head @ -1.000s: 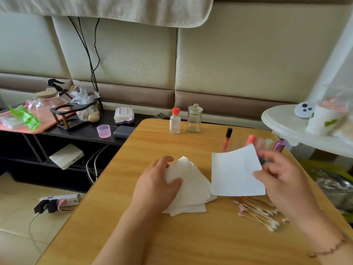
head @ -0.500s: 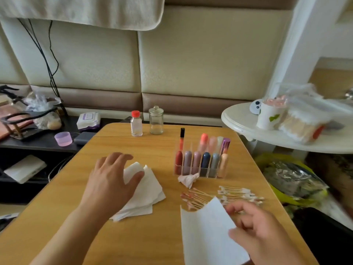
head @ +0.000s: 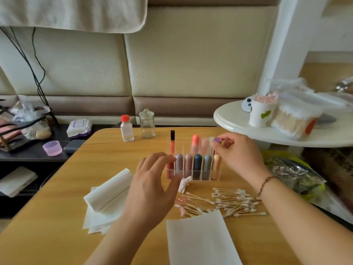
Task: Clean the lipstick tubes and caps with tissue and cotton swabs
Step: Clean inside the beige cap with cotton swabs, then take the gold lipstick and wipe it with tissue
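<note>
Picking a lipstick from the rack.
Right hand (head: pixel 236 155) pinches the purple-capped tube (head: pixel 217 140) in the clear organiser (head: pixel 193 172); left hand (head: pixel 152 180), fingers spread, steadies its near end. Next, likely: lift straight out, over to the tissue sheet (head: pixel 200 240).

table (head: pixel 114 150): smooth wood | organizer (head: pixel 193 172): clear glossy plastic | tissue (head: pixel 200 240): matt paper

Both forearms are bare, with no sleeves showing anywhere up to the frame's lower edge. The left hand (head: pixel 150 190) wears nothing. The right hand (head: pixel 238 155) has a thin braided cord bracelet (head: pixel 264 185), dark reddish-brown, looped around its wrist.
</note>
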The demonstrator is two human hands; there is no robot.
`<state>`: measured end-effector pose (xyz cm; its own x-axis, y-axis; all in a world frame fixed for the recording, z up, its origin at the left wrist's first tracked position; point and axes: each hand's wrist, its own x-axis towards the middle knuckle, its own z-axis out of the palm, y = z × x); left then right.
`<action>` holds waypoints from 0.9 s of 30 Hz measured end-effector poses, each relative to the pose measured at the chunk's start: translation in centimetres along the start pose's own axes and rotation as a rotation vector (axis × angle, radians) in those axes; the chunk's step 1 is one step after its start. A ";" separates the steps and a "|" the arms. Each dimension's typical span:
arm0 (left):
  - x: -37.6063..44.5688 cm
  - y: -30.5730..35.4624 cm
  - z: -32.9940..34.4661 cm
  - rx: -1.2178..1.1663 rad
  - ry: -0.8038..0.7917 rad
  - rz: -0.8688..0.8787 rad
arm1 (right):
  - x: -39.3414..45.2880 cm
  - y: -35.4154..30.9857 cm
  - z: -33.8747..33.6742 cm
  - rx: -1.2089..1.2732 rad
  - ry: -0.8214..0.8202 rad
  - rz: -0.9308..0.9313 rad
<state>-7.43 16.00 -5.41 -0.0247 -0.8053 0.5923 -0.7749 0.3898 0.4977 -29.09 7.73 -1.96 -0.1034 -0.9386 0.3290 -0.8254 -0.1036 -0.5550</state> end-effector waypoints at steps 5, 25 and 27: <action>-0.7 -0.2 0.1 -0.112 0.041 -0.001 | 0.2 -0.6 -0.5 0.093 0.182 -0.148; -1.9 1.9 -0.8 -0.550 -0.113 -0.009 | -11.1 -7.3 2.0 1.185 -0.133 -0.077; -1.8 1.6 -1.0 -0.621 -0.134 -0.087 | -10.3 -7.4 1.2 1.186 -0.030 -0.055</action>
<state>-7.95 18.54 -5.07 -0.0881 -0.8787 0.4691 -0.2682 0.4745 0.8384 -21.28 17.79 -2.15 -0.0581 -0.9290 0.3654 0.2028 -0.3694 -0.9069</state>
